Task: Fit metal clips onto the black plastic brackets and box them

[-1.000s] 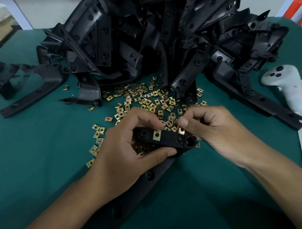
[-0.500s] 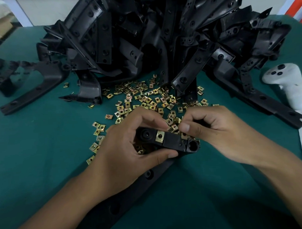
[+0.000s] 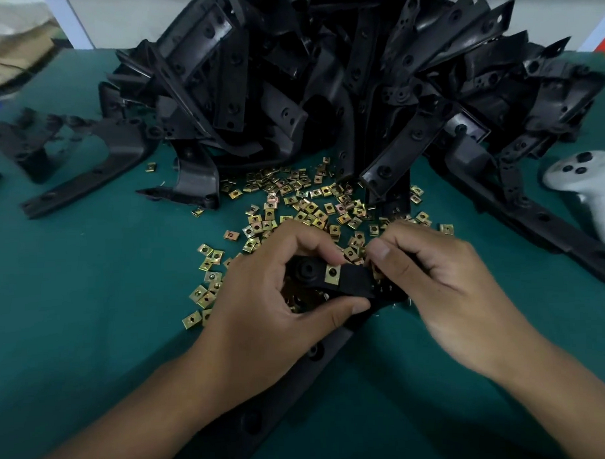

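Bare forearms, apparently no sleeves.

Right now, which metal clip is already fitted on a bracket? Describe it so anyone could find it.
Below the big black pile, both hands grip one bracket. The fitted clip sits on its top face between the thumbs; unlike the loose clips, it is off the cloth.

Black plastic bracket [image 3: 351, 284]: long, angled strip, centre frame, upper end raised, lower end running toward bottom left. One brass-coloured square clip [image 3: 332, 274] seated on upper face. Loose clips [image 3: 293, 202]: scattered on green surface, centre, just above. Bracket heap [image 3: 340, 83]: tall tangled pile, top centre.
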`<state>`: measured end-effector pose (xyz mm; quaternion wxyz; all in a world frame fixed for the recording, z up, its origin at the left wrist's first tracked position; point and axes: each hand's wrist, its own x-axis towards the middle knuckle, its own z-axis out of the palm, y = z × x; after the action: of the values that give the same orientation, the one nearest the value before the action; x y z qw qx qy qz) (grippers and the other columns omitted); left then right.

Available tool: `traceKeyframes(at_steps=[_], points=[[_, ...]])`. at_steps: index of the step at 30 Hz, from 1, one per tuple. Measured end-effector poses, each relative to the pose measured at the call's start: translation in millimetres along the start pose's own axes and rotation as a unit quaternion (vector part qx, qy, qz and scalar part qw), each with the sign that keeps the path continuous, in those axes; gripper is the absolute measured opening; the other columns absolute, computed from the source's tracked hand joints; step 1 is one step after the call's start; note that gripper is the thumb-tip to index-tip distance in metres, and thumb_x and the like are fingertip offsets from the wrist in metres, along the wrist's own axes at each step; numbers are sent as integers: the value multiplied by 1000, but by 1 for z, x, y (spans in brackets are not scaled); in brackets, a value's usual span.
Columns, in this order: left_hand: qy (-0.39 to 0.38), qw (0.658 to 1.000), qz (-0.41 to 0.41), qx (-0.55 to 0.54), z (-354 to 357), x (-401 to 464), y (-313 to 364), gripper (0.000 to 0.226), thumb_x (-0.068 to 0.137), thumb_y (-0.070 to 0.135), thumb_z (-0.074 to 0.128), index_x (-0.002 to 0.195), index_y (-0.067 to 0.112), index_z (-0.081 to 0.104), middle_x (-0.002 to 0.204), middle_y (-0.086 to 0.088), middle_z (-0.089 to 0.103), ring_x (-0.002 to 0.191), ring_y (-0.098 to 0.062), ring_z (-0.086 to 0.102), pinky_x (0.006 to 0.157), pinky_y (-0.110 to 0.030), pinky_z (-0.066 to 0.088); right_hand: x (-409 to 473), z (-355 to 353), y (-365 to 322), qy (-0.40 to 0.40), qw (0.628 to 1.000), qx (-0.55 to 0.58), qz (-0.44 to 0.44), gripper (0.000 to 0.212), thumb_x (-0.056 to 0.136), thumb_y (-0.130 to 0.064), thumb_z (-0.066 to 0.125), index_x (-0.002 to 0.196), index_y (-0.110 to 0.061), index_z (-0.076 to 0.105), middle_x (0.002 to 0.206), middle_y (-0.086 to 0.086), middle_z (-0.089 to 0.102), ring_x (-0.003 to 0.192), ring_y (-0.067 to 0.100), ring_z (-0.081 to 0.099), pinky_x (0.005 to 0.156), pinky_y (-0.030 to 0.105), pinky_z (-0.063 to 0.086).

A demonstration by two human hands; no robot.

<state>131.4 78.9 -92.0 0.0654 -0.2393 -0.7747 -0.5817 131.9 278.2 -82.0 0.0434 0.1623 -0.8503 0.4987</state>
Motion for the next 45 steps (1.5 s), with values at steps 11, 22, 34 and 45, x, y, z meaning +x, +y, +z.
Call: traceKeyframes(at_steps=[11, 22, 34, 45], points=[[58, 998, 3, -10, -4, 3, -2, 36, 79, 34, 82, 102, 31, 55, 95, 10, 69, 82, -11, 70, 70, -15, 53, -5, 3, 6, 1, 996, -60, -71, 34, 101, -53, 46, 101, -24, 64, 93, -13, 52, 89, 11, 56, 74, 15, 38], [33, 997, -20, -66, -4, 3, -3, 35, 78, 35, 83, 102, 31, 57, 89, 12, 70, 73, -3, 67, 65, -10, 50, 0, -8, 13, -12, 971, -176, -161, 41, 101, -53, 45, 111, -17, 63, 101, -9, 51, 90, 9, 52, 78, 15, 38], [54, 988, -99, -107, -4, 9, 7, 27, 76, 36, 84, 98, 42, 70, 88, 2, 74, 74, -10, 71, 65, -16, 56, 0, -11, -5, 95, 993, 25, -60, 26, 84, -44, 76, 103, -26, 72, 92, -6, 67, 87, 19, 64, 71, 24, 47], [-98, 987, 18, -125, 109, 16, 64, 26, 79, 50, 71, 103, 48, 63, 99, 23, 70, 89, 4, 68, 68, -6, 49, -124, -104, -33, 252, 958, -136, -21, 22, 89, -51, 67, 106, -38, 64, 96, -23, 62, 79, 9, 58, 70, 17, 39]])
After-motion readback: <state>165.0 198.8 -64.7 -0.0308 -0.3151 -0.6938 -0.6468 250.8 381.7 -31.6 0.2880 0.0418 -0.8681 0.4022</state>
